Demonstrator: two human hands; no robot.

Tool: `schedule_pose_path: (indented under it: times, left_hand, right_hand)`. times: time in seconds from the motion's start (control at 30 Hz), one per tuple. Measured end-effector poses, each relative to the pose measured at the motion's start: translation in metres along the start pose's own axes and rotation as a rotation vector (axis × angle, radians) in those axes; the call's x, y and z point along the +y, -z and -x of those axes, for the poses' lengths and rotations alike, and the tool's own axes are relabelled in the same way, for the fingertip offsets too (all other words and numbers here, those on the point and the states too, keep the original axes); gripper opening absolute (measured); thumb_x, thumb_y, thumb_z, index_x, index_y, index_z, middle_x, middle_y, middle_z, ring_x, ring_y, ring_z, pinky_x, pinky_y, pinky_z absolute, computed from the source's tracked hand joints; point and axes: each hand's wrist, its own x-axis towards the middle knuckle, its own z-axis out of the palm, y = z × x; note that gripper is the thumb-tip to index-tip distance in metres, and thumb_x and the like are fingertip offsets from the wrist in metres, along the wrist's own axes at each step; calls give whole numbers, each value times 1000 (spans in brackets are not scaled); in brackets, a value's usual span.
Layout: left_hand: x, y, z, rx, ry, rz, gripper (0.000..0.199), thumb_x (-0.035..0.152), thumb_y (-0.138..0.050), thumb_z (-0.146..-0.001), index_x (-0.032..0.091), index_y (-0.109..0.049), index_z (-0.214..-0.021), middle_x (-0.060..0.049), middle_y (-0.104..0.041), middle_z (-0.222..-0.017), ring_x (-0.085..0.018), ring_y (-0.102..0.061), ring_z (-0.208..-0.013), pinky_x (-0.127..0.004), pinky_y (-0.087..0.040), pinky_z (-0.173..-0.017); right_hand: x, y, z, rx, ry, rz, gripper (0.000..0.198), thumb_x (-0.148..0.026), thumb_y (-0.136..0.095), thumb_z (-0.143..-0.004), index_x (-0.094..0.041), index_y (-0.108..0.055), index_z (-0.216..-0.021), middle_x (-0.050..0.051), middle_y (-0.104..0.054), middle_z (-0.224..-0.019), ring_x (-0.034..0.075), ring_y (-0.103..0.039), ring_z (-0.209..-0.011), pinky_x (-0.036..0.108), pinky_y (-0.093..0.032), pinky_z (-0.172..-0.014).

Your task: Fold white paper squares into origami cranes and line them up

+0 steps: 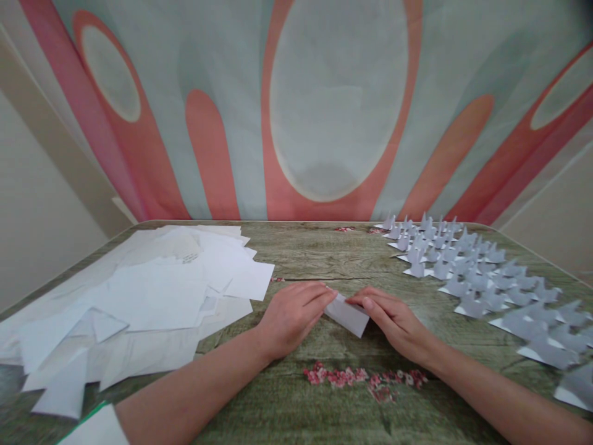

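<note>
From where I stand, the person is bent on a small piece of folded white paper (349, 318) near the middle of the bench (306, 250), lying slantwise between the two hands. The left hand (294, 316) has its grip pressed together on the paper's left end, fingers bunched over the far corner. The right hand (393, 318) touches the upper right edge with its fingertips, thumb alongside; I cannot tell whether that grip pinches the paper or merely rests against it.

Off to the person's left, a broad, untidy pile of white sheets (157, 296) spreads over the bench, some with faint print. Well over on the right stand many small folded paper figures (467, 266), pointed at the top, in slanting rows running toward the far edge. Pink blossoms (343, 376) are printed on the wood-patterned bench top just nearer than the hands. Behind the bench hangs a coral and pale blue-green backdrop (338, 105) with a large oval.
</note>
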Motion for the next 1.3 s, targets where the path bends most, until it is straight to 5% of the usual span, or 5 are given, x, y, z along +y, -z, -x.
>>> schedule_pose_path:
  times: [0.33,0.63,0.97,1.3]
  left_hand:
    - [7,7,-3,20,-113,-37,20,22,-47,-86,21,-58,-103,-3,-63,-88,-15,-55,-86,-32,-42,-80]
    - [22,2,-1,-152,-197,-84,16,23,-43,-87,18,-59,-89,-3,-62,-83,-14,-56,-81,-29,-41,-77]
    - [14,5,2,-265,-47,-47,12,18,-45,-80,17,-56,-87,-4,-61,-85,-15,-58,-81,-26,-45,-73]
    - [16,6,2,-297,-14,-39,16,23,-46,-82,19,-56,-95,-5,-62,-93,-17,-60,-85,-28,-48,-74]
  right_hand:
    - [3,-1,-3,49,-62,44,28,-31,-40,-90,-18,-64,-86,4,-59,-80,14,-54,-72,26,-41,-64]
    - [5,-1,-2,53,-56,74,23,-29,-44,-88,-19,-65,-87,5,-60,-82,15,-56,-76,27,-44,-68]
    - [3,3,-4,45,-31,97,22,-27,-46,-86,-18,-66,-82,5,-63,-79,16,-57,-73,27,-45,-66]
    - [-2,20,-4,-134,-47,167,25,-15,-48,-80,-23,-69,-91,4,-65,-84,17,-59,-77,28,-46,-68]
